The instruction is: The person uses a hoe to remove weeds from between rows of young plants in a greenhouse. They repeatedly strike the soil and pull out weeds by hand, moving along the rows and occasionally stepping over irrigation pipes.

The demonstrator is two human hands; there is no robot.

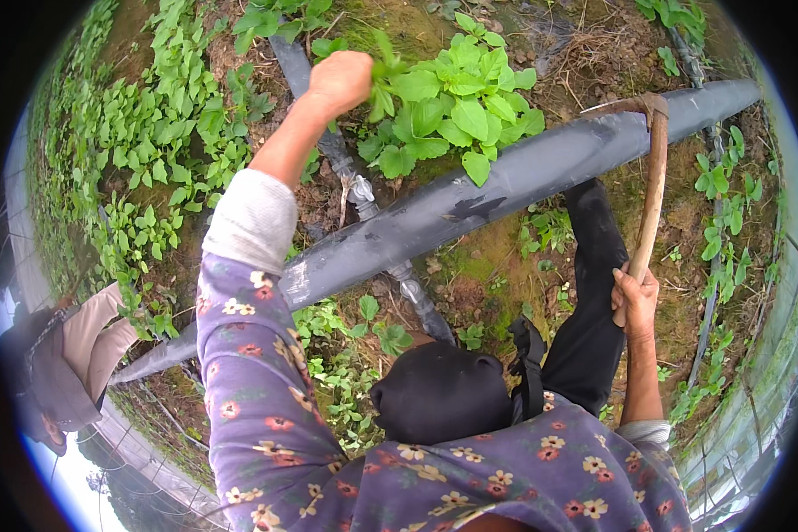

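Observation:
My left hand [339, 81] is closed around a bunch of green weed leaves [387, 76], which are blurred. Right beside it stands a leafy green plant [469, 110] on the far side of a thick black plastic pipe [405, 229]. Some of its leaves hang over the pipe. My right hand [636, 300] grips the lower end of the wooden handle of a short-handled hoe [654, 179]. The hoe's rusty metal head [628, 106] is uppermost, over the pipe, with its blade pointing left.
Thinner pipes with a valve [360, 191] and another fitting [411, 290] branch from the thick pipe. Low plants [153, 133] cover the soil at left. A person in a dark hat [46, 372] is at the left edge. My black-trousered leg [585, 299] is beside the pipe.

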